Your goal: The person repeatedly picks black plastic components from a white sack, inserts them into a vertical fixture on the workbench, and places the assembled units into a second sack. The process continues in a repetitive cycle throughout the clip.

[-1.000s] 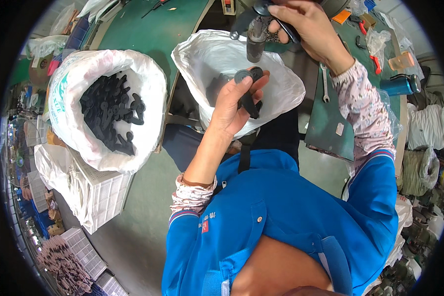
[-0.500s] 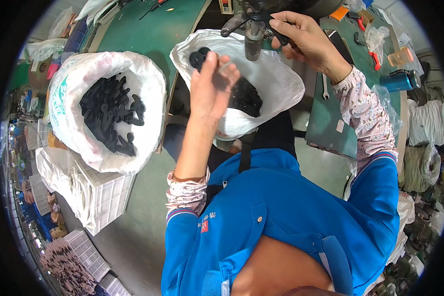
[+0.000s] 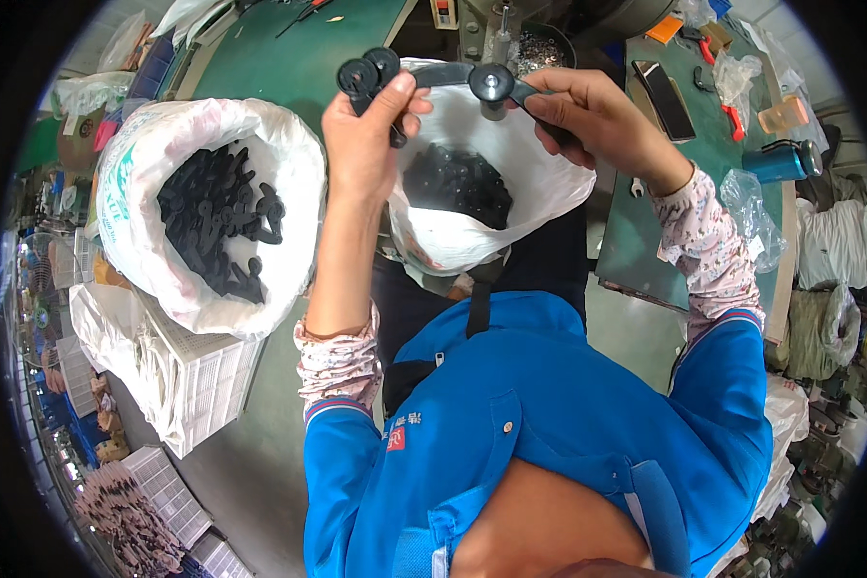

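My left hand [image 3: 368, 135] is raised over a white plastic bag [image 3: 539, 193] and grips a black plastic part with round ends [image 3: 368, 71]. My right hand [image 3: 597, 120] holds another black part with a round disc end [image 3: 496, 83], close to a metal machine post [image 3: 499, 24] at the green bench's edge. The bag below both hands holds a pile of black parts [image 3: 453, 183].
A second white bag [image 3: 130, 193] full of black parts [image 3: 217, 226] rests on a white crate [image 3: 197, 380] to my left. The green bench [image 3: 299, 53] carries a phone [image 3: 665, 96], a teal bottle [image 3: 780, 162], a wrench [image 3: 638, 188] and small plastic bags.
My left hand rose out of the bag with a black part and moved up toward the bench. My right hand came down a little, now showing its black part.
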The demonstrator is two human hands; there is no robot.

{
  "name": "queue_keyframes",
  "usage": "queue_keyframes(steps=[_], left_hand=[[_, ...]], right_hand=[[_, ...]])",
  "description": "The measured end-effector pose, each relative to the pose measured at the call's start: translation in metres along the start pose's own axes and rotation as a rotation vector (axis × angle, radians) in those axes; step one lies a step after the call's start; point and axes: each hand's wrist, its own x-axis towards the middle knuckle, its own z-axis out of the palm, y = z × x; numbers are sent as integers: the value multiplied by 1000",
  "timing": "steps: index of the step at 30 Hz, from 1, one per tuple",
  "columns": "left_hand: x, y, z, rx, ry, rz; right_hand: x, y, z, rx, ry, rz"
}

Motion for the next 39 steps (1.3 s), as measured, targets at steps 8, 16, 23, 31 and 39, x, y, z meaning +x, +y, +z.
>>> queue_keyframes(steps=[8, 16, 23, 31, 39], left_hand=[[-73, -62, -4, -115, -8, -348], [-83, -56, 15, -345, -43, -375], [-75, -58, 13, -276, 109, -405], [-77, -61, 41, -292, -162, -403], [-74, -61, 36, -169, -176, -331]], right_hand=[[17, 55, 15, -392, 364, -328], [6, 72, 67, 94, -5, -24], [2, 36, 30, -56, 373, -248], [-14, 48, 53, -235, 149, -239], [25, 16, -8, 101, 293, -317]])
